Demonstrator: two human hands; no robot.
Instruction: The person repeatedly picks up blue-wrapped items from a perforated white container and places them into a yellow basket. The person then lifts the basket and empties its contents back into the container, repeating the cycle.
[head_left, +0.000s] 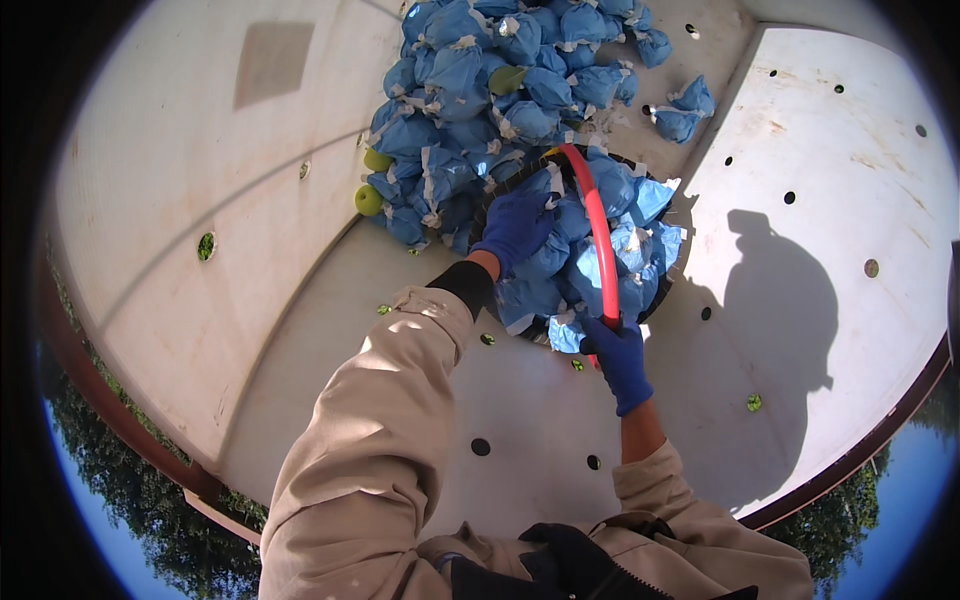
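Observation:
A round dark basket (670, 279) stands tilted in front of me, filled with fruit bags of blue paper (592, 259). Over its top arches a red hose-like handle (598, 225). At the handle's near end, my right hand (621, 360) in a blue glove grips it beside the rim. My left hand (517, 227), also gloved in blue, reaches over the basket's left side against the blue bags. Its fingers are partly hidden, so I cannot tell whether they hold a bag. The bags' contents are covered.
A heap of blue-bagged fruit (457, 82) lies in the far part of the white plastic bin (420, 397). Two bare green apples (368, 200) rest at its left edge, and a green leaf (507, 80) lies on it. One bagged piece (682, 111) sits apart. The walls have round holes.

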